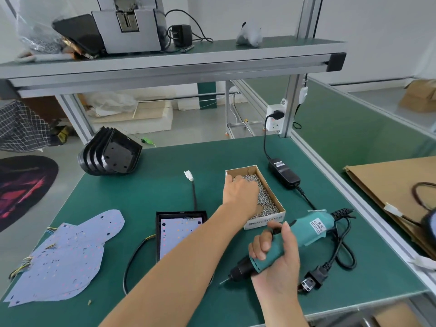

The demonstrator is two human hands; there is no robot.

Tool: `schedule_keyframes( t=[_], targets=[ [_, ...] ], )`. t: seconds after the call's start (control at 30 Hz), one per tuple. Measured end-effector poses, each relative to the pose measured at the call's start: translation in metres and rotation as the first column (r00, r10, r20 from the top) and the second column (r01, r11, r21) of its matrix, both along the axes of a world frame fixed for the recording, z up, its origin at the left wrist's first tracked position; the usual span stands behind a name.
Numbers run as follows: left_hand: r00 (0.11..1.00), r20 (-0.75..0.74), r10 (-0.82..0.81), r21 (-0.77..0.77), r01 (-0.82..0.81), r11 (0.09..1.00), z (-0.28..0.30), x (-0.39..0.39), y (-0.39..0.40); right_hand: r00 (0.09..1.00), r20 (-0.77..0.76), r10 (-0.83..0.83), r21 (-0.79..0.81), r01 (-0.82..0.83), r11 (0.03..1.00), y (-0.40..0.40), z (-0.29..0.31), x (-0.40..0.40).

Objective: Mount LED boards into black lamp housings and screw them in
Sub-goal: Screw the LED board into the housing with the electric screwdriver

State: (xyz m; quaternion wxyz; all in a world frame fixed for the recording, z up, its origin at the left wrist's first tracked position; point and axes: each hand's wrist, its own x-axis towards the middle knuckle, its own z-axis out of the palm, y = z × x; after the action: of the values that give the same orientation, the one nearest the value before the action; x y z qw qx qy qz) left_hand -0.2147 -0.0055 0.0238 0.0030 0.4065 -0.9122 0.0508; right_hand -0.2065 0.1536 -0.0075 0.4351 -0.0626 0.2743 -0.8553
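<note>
Left hand (239, 192) dips curled fingers into the cardboard screw box (269, 223); right hand (276, 260) grips the teal electric screwdriver (304, 234) beside that box, near the table's (165, 185) front edge.

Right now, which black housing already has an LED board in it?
The black housing lying flat near the table's front, just left of the left forearm: a pale LED board sits inside it. The stacked housings at the far-left corner show no boards.

The left hand (238, 192) reaches into the cardboard box (264, 223) of screws (265, 197), fingers buried among them. Just in front of the box, the right hand (276, 260) grips a teal electric screwdriver (297, 234). Left of the box sits a black housing (157, 232) with an LED board (174, 234) inside, all on the green worktop (165, 185).
</note>
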Motion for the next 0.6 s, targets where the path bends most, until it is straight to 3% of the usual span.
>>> schedule_keyframes(
  t=[0.2, 0.27, 0.33, 0.4, 0.5, 0.6],
  targets=[
    [1.0, -0.015, -0.015, 0.035, 0.016, 0.999, 0.001, 0.002, 0.002, 1.0, -0.015, -0.002, 0.009, 0.003, 1.0, 0.001, 0.001, 0.0],
    [0.976, -0.216, -0.022, 0.126, 0.051, 0.991, 0.007, 0.01, 0.003, 1.0, -0.02, -0.005, 0.011, 0.005, 1.0, 0.001, 0.001, -0.001],
    [0.84, -0.537, 0.081, 0.307, 0.105, 0.946, 0.02, 0.029, 0.008, 0.999, -0.035, -0.02, 0.023, 0.021, 1.0, 0.002, 0.002, -0.001],
    [0.658, -0.715, 0.236, 0.427, 0.144, 0.893, 0.035, 0.062, 0.021, 0.999, -0.047, -0.027, 0.022, 0.028, 0.999, 0.002, 0.002, 0.0],
    [0.474, -0.805, 0.358, 0.497, 0.209, 0.842, 0.045, 0.125, 0.05, 0.999, -0.05, -0.009, 0.011, 0.009, 1.0, 0.002, 0.002, 0.001],
    [0.375, -0.811, 0.45, 0.556, 0.252, 0.792, 0.043, 0.177, 0.079, 0.997, -0.073, 0.003, 0.011, -0.002, 1.0, 0.003, 0.002, 0.003]
  ],
)
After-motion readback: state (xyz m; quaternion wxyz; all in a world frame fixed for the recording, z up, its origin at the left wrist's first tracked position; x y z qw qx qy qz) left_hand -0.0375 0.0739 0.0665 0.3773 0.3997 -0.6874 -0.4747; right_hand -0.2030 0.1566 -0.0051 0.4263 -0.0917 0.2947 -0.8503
